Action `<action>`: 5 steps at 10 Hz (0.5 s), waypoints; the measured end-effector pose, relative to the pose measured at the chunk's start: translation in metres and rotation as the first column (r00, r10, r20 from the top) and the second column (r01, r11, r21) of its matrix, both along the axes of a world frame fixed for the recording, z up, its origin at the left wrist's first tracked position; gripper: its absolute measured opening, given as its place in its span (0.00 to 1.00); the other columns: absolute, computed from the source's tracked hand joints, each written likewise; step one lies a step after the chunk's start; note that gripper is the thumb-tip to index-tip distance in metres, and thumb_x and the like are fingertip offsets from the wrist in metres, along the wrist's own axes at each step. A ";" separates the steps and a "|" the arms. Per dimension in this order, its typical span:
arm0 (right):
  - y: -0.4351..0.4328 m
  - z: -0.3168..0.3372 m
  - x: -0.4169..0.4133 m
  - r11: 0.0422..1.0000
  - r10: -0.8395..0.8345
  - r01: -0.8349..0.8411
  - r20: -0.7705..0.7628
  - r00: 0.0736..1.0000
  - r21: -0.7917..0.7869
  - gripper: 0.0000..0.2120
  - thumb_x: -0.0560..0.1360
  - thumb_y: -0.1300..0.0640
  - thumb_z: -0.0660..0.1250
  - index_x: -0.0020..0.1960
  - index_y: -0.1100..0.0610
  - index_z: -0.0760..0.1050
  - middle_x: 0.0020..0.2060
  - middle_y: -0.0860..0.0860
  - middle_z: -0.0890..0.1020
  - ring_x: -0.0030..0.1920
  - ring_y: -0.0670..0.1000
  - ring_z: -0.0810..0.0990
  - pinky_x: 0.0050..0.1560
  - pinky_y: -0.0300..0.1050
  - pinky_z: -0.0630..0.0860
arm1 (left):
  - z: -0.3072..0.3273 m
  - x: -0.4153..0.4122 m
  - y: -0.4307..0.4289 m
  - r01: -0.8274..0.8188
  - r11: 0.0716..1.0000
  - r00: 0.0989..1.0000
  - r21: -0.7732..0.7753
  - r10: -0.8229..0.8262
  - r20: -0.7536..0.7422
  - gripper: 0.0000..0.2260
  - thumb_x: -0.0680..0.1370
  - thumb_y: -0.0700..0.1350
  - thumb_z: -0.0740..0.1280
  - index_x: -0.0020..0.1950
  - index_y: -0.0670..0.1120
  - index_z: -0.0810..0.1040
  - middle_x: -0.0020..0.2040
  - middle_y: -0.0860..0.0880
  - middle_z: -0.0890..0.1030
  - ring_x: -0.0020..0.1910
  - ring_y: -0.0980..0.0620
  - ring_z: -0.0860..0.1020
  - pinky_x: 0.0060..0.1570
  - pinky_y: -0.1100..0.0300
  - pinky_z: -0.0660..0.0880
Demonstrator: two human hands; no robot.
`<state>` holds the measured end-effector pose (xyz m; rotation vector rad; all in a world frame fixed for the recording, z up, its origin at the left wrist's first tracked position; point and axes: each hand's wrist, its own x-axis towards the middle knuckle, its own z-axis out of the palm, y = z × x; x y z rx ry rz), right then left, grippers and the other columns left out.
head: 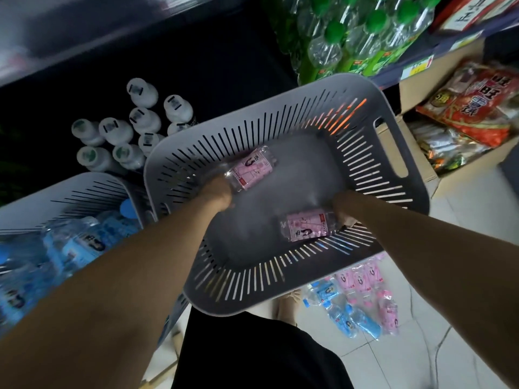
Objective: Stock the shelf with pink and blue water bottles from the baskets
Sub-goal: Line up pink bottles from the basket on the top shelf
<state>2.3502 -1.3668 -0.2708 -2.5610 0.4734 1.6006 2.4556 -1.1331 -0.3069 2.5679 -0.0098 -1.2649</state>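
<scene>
Both hands reach down into a grey slotted basket, which is nearly empty. Left hand is closed around the neck end of a pink-labelled water bottle lying on the basket floor, upper left. Right hand is closed on the cap end of a second pink-labelled bottle, lying near the basket's near wall. Both bottles lie on their sides, well apart from each other. The picture is motion-blurred, so exact finger wrap is hard to read.

To the left, touching the first basket, a second grey basket is full of blue-labelled water bottles, partly hidden by the left forearm. Behind the baskets, a dark low shelf carries a cluster of white-capped bottles standing upright. Green-capped clear bottles stand on the shelf further right. At far right a cardboard box holds red snack bags. On the tiled floor, below the basket, is a loose pile of pink and blue bottles.
</scene>
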 end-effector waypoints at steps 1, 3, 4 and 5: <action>0.004 0.015 0.005 0.993 0.116 -0.118 -0.133 0.984 -0.009 0.16 0.78 0.57 0.63 0.64 0.62 0.74 0.61 0.56 0.78 0.62 0.55 0.76 0.57 0.41 0.71 | 0.006 -0.006 -0.006 -0.011 0.999 0.999 0.049 0.013 -0.039 0.14 0.74 0.34 0.68 0.59 0.37 0.76 0.55 0.42 0.79 0.54 0.44 0.78 0.52 0.57 0.75; 0.004 0.042 0.022 0.990 -0.036 0.031 0.029 0.999 0.135 0.17 0.73 0.57 0.71 0.57 0.66 0.78 0.50 0.59 0.82 0.45 0.55 0.81 0.42 0.39 0.76 | 0.049 -0.012 -0.015 -0.008 1.000 0.997 0.015 0.006 0.073 0.07 0.76 0.36 0.66 0.53 0.37 0.77 0.46 0.43 0.81 0.40 0.48 0.79 0.34 0.58 0.74; 0.023 0.068 0.031 0.983 -0.088 0.060 0.157 0.984 0.176 0.14 0.71 0.58 0.72 0.53 0.65 0.79 0.41 0.57 0.82 0.37 0.53 0.81 0.34 0.37 0.76 | 0.091 -0.006 -0.024 0.007 0.998 0.982 -0.058 0.004 0.188 0.05 0.77 0.39 0.67 0.51 0.39 0.74 0.40 0.48 0.75 0.36 0.52 0.75 0.32 0.60 0.71; 0.045 0.101 0.030 0.994 0.024 -0.059 0.340 0.940 0.094 0.18 0.73 0.56 0.69 0.59 0.63 0.74 0.56 0.59 0.79 0.58 0.59 0.79 0.52 0.44 0.76 | 0.138 -0.001 -0.031 0.111 0.992 0.961 -0.057 -0.092 0.259 0.05 0.76 0.38 0.65 0.51 0.38 0.75 0.36 0.48 0.74 0.34 0.52 0.74 0.28 0.63 0.67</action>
